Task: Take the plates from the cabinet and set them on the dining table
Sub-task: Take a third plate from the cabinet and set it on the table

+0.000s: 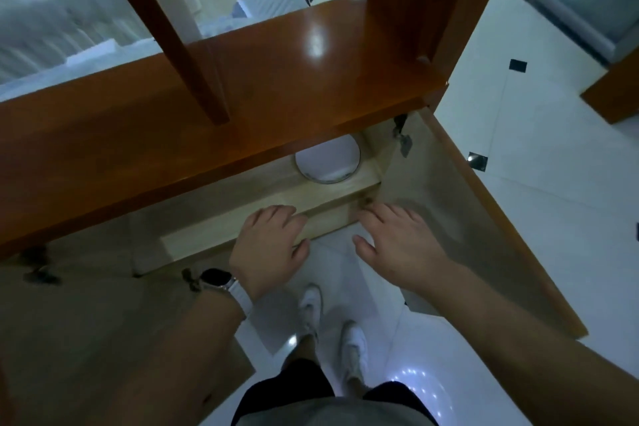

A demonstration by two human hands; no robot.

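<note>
A stack of white plates (328, 161) lies inside the open low cabinet (332, 199), partly hidden under the brown wooden top (242, 97). My left hand (271, 240) hovers palm down over the cabinet's pale front edge, fingers apart, holding nothing. My right hand (397, 239) is beside it, also palm down and empty, near the right inner corner. Both hands are in front of the plates and do not touch them.
Both cabinet doors are swung open: the right door (484, 218) stretches toward me on the right, the left door (86, 304) on the left. Glossy white floor tiles (536, 201) lie below. My feet in white shoes (332, 322) stand between the doors.
</note>
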